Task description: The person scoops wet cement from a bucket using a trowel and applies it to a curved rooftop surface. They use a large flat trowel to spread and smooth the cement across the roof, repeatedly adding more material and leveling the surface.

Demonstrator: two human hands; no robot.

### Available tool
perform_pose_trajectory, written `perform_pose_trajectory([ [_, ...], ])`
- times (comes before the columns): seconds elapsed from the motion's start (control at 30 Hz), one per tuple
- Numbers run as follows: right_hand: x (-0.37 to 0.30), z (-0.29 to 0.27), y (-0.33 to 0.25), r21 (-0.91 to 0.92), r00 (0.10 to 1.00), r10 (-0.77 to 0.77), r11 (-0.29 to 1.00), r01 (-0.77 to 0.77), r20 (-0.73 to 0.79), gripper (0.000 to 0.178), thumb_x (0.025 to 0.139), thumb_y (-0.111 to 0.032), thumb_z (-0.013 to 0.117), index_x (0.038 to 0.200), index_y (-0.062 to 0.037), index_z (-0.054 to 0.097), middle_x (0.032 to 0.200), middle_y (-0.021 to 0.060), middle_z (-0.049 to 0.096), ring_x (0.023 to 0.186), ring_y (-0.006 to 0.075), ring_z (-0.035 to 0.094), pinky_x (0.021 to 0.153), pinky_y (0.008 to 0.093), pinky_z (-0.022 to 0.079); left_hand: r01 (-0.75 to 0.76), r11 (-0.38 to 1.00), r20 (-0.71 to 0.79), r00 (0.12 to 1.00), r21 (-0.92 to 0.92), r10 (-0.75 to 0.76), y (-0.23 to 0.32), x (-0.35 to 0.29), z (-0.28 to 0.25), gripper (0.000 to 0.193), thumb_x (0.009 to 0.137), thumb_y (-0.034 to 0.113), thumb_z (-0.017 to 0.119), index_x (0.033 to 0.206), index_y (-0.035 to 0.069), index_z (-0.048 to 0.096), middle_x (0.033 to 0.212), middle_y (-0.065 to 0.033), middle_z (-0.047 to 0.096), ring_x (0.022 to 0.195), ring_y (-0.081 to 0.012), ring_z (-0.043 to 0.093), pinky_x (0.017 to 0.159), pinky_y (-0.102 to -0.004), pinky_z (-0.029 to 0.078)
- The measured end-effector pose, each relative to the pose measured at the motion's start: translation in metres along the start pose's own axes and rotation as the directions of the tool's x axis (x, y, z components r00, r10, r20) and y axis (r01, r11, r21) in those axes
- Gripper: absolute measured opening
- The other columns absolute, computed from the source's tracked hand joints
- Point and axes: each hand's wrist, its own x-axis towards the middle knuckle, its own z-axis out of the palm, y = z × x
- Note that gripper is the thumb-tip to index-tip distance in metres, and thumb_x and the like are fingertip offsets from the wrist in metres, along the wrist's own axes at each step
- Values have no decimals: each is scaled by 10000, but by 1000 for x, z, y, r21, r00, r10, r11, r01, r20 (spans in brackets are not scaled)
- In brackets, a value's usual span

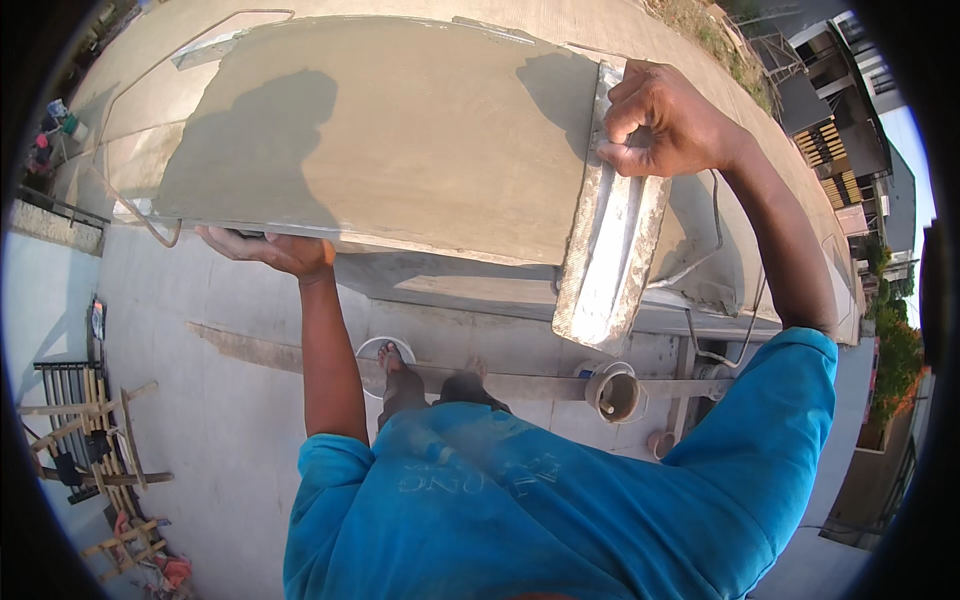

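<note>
My right hand (665,120) is closed around the far end of a long, cement-crusted plastering float (605,260). The float lies across the right part of a slab of wet grey mortar (440,140), its near end jutting past the front edge. My left hand (268,250) rests against the slab's front edge on the left. Its fingers stretch along the edge, with a dark gap above them; part of the palm is hidden. A thin straight strip (430,247) runs along that edge, to the right of my left hand.
Bent metal rods (165,236) stick out at the slab's left and right ends. Below, my feet stand on a narrow plank (540,386), one beside a white round rim (372,350). A mortar bucket (613,392) sits to the right. Wooden framing (100,430) lies at lower left.
</note>
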Motion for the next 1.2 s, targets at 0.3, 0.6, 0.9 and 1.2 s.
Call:
perform_pose_trajectory([
  [0.3,114,-23,-41,298,1000,29,954,-26,-6,205,784,-273,756,766,-73,711,680,95,677,617,255,650,591,364,497,-15,995,-31,999,95,18,-17,-9,2,753,1051,561,303,1566,35,142,1608,-220,90,1515,-396,107,1205,-592,180],
  [0.6,193,27,-10,-36,983,-154,988,151,-100,229,727,-291,780,804,-76,754,742,196,702,701,362,688,646,424,534,17,999,-24,1000,-49,-18,-11,-5,5,791,1025,518,426,1559,14,131,1589,-208,114,1520,-399,76,1213,-593,167],
  [0.9,-9,-1,0,-40,977,193,981,-190,92,225,767,-241,685,684,-32,679,661,87,659,627,231,634,624,357,500,-14,998,10,1000,54,14,0,-6,4,811,1034,444,445,1575,6,28,1595,-218,39,1520,-410,37,1222,-559,146],
  [1.2,-139,-86,-23,233,781,539,842,-487,-316,311,950,-347,656,868,-46,668,784,38,617,701,117,580,667,298,496,-59,996,49,997,62,56,-22,-3,-7,754,1050,427,451,1571,69,39,1621,-214,0,1511,-390,64,1209,-557,211],
])
